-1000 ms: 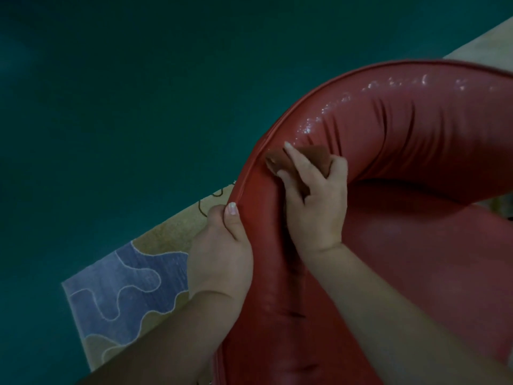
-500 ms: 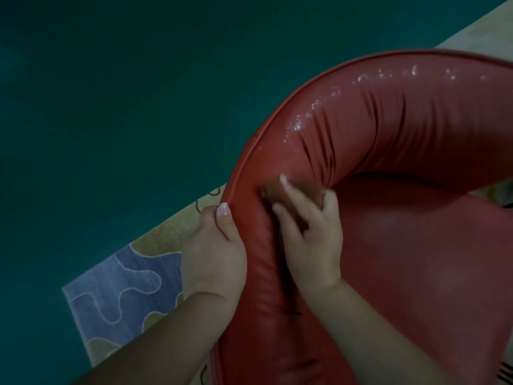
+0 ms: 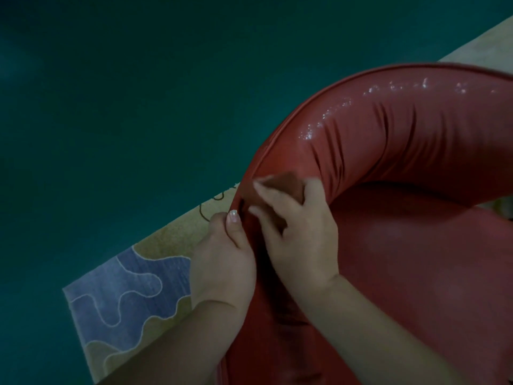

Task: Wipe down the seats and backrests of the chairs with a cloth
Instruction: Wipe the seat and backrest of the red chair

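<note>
Dark green floor (image 3: 125, 107) fills the far and left part of the room, and on it lies a rug (image 3: 125, 295) with a beige ground and a wavy blue shape outlined in a pale line. On the rug stands a red chair (image 3: 416, 259) with a round padded backrest (image 3: 388, 129) that curves from the near left up and over to the far right; its smooth cover shines with small wet spots along the top and has deep folds on the inner side. The seat (image 3: 422, 259) is lower, on the right, inside this curve. A person stands over the chair with both bare forearms reaching in from the near edge. The left hand (image 3: 222, 262) holds the outer edge of the backrest on its left side: the thumb lies over the piped seam on top, and the other fingers go behind the edge, where I cannot see them. The right hand (image 3: 299, 240) is just beside it, a little farther, and presses a small reddish-brown cloth (image 3: 286, 184) against the inner face of the backrest. Its fingers (image 3: 266, 190) are stretched over the cloth and a little blurred, while the thumb bends around the right end of the cloth, so the cloth is gripped. The two hands are very near each other, but I cannot tell whether they touch.
</note>
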`<state>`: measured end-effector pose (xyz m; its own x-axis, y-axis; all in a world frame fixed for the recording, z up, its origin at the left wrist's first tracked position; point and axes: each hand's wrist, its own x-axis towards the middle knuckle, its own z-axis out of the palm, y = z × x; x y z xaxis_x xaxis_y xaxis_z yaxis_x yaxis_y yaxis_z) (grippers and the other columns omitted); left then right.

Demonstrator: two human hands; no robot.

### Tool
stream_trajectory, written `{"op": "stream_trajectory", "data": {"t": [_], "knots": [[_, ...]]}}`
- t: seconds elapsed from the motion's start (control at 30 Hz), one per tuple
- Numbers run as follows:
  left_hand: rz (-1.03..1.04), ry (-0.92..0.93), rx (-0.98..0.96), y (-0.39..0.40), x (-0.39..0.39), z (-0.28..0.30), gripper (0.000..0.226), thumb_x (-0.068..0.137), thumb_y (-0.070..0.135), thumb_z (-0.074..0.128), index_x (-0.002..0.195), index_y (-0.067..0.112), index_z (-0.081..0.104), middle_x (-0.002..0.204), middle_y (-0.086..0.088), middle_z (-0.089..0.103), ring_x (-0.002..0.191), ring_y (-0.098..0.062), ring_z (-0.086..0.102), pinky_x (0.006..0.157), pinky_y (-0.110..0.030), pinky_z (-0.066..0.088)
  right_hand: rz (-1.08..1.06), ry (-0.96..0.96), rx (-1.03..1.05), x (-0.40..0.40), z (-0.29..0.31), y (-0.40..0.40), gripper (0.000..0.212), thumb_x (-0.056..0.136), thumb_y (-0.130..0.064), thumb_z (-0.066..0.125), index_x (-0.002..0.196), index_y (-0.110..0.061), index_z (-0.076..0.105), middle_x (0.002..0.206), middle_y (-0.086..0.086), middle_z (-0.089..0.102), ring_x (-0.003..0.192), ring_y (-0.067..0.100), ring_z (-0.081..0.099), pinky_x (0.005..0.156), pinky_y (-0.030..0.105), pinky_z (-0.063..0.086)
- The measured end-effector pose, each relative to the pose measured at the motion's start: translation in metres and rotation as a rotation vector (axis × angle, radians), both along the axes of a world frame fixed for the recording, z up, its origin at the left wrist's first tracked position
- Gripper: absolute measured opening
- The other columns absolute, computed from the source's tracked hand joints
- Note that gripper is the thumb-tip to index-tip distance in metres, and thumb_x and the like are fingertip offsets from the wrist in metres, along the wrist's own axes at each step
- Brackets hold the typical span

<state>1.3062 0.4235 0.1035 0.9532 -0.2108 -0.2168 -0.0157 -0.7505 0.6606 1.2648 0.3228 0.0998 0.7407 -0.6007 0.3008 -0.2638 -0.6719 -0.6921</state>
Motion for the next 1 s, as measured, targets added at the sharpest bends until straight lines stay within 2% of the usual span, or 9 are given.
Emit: {"op": "stream_trajectory", "data": {"t": [0.1,0.27,0.37,0.47,0.6,0.77,0.87,0.93,1.0], "knots": [[0.002,0.003,0.004,0.0,0.0,0.001,0.032,0.092,0.05,0.018,0.087,0.032,0.043,0.064,0.016,0.043,0.058,0.001,0.038,0.051,-0.023,0.024,0.023,0.016,-0.038,0.006,0.002,-0.013,0.028,0.085,-0.036,0.07,0.112,-0.031,0.071,0.101,0.003,0.052,0.084,0.021,0.058,0.064,0.037,0.054],[0.002,-0.008,0.015,-0.001,0.001,-0.001,0.035,0.092,0.05,0.017,0.086,0.029,0.044,0.067,0.011,0.048,0.061,-0.011,0.047,0.055,-0.03,0.029,-0.148,0.021,-0.029,0.042,0.005,-0.031,0.029,0.086,-0.034,0.07,0.115,-0.031,0.07,0.104,0.006,0.051,0.089,0.024,0.057,0.071,0.04,0.053],[-0.007,-0.002,0.027,0.0,0.0,-0.001,0.038,0.092,0.05,0.017,0.087,0.027,0.046,0.069,0.009,0.05,0.07,-0.025,0.052,0.064,-0.034,0.036,-0.005,-0.025,-0.007,0.003,-0.004,-0.002,0.03,0.088,-0.036,0.066,0.117,-0.031,0.068,0.106,0.003,0.052,0.091,0.022,0.059,0.072,0.039,0.054],[0.006,-0.006,0.019,-0.001,0.001,0.0,0.034,0.093,0.05,0.018,0.085,0.029,0.044,0.067,0.013,0.046,0.065,-0.02,0.047,0.061,-0.032,0.032,0.098,-0.015,-0.057,-0.008,-0.006,-0.008,0.029,0.087,-0.036,0.066,0.116,-0.03,0.07,0.103,0.007,0.054,0.088,0.025,0.058,0.068,0.039,0.053],[0.023,0.003,0.013,-0.001,0.001,-0.001,0.03,0.096,0.047,0.02,0.086,0.03,0.043,0.067,0.014,0.047,0.061,-0.003,0.043,0.06,-0.031,0.027,-0.126,-0.008,-0.065,0.036,0.001,-0.044,0.03,0.086,-0.033,0.07,0.116,-0.031,0.07,0.103,0.007,0.051,0.091,0.024,0.056,0.077,0.03,0.049],[0.016,0.016,0.045,-0.001,0.002,-0.001,0.03,0.096,0.047,0.019,0.09,0.03,0.043,0.066,0.015,0.043,0.069,-0.018,0.046,0.067,-0.03,0.029,-0.028,-0.054,0.013,-0.014,-0.01,-0.002,0.034,0.088,-0.04,0.063,0.122,-0.039,0.063,0.107,-0.007,0.046,0.089,0.011,0.056,0.073,0.023,0.049],[0.018,-0.004,0.022,-0.001,-0.001,-0.001,0.036,0.098,0.046,0.022,0.11,0.028,0.051,0.072,0.011,0.052,0.077,-0.026,0.055,0.069,-0.03,0.031,-0.009,-0.054,0.002,-0.025,-0.015,-0.006,0.033,0.087,-0.042,0.063,0.119,-0.038,0.065,0.105,-0.005,0.047,0.088,0.011,0.056,0.072,0.025,0.051],[0.008,-0.045,0.001,0.0,-0.002,0.0,0.04,0.1,0.043,0.026,0.133,0.029,0.044,0.087,-0.001,0.064,0.083,-0.029,0.06,0.07,-0.03,0.033,-0.075,-0.044,-0.02,-0.007,-0.013,-0.023,0.033,0.087,-0.038,0.066,0.119,-0.035,0.067,0.105,0.001,0.046,0.089,0.018,0.056,0.076,0.03,0.052],[-0.014,-0.054,-0.017,0.001,-0.003,0.001,0.042,0.1,0.042,0.026,0.138,0.032,0.039,0.1,-0.005,0.068,0.089,-0.031,0.062,0.071,-0.03,0.035,-0.161,-0.053,0.009,0.011,-0.007,-0.032,0.033,0.087,-0.033,0.069,0.119,-0.032,0.068,0.106,0.002,0.045,0.092,0.02,0.055,0.079,0.033,0.052]]}}
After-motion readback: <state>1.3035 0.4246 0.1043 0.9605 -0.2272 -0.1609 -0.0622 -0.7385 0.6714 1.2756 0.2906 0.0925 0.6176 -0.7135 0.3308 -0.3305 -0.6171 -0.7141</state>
